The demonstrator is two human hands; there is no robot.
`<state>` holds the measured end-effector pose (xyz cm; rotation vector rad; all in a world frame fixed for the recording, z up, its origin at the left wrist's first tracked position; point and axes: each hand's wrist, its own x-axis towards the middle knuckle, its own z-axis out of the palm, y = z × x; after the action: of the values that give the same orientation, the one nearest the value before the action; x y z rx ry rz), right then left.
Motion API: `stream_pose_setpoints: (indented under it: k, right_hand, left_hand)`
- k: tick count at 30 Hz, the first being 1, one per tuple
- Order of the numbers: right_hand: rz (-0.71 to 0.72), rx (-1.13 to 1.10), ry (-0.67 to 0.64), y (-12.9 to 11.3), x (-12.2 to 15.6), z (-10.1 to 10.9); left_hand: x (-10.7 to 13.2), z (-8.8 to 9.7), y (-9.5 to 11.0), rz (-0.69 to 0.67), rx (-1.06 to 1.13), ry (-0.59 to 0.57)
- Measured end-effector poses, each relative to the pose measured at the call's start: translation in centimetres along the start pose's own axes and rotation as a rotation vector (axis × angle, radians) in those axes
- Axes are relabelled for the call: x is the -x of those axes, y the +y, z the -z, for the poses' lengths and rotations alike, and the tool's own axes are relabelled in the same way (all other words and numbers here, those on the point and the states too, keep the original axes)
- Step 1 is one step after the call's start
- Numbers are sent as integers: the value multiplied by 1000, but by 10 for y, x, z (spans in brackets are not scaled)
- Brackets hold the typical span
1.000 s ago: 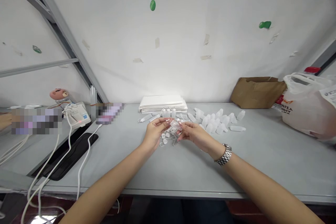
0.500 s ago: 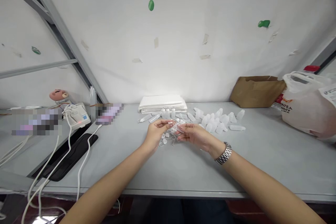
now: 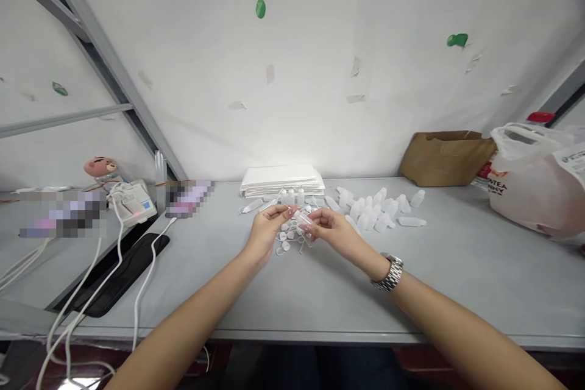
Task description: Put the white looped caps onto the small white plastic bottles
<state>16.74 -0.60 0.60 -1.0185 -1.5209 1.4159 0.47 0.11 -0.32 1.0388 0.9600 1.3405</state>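
Note:
Between the fingertips of my right hand (image 3: 331, 226) is a small translucent plastic bottle (image 3: 303, 219), tilted with its top toward the left. My left hand (image 3: 267, 228) pinches a tiny pale piece close to the bottle's top; its exact shape is too small to tell. Under both hands lies a loose pile of small white caps (image 3: 286, 246) and thin white pieces, partly covered by my fingers. Just behind, a few small bottles (image 3: 291, 197) with thin tips stand upright. To the right, several empty-looking translucent bottles (image 3: 372, 214) lie heaped together.
A stack of white flat sheets or boxes (image 3: 282, 179) sits against the wall. At the right are a brown paper bag (image 3: 445, 161) and a white plastic bag (image 3: 525, 189). A black phone-like slab (image 3: 119, 277), white cables (image 3: 150, 268) and a power strip (image 3: 134, 204) occupy the left.
My right hand has turned, so the bottle in its fingers now shows more plainly, tilted toward my left hand. The left hand has shifted slightly left, still pinching.

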Motion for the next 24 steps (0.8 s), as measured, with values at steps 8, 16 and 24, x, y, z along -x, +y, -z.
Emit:
stream_pose_setpoints:
  k: [8, 16, 24]
  right_hand:
    - [-108, -164, -114, -7, 4, 4]
    - [-219, -393, -294, -5, 2, 8]
    - [76, 190, 12, 4, 2, 1]
  left_hand:
    - [1, 1, 5, -27, -26, -110]
    - [0, 1, 8, -60, -89, -115]
    - [3, -1, 4, -35, -136, -76]
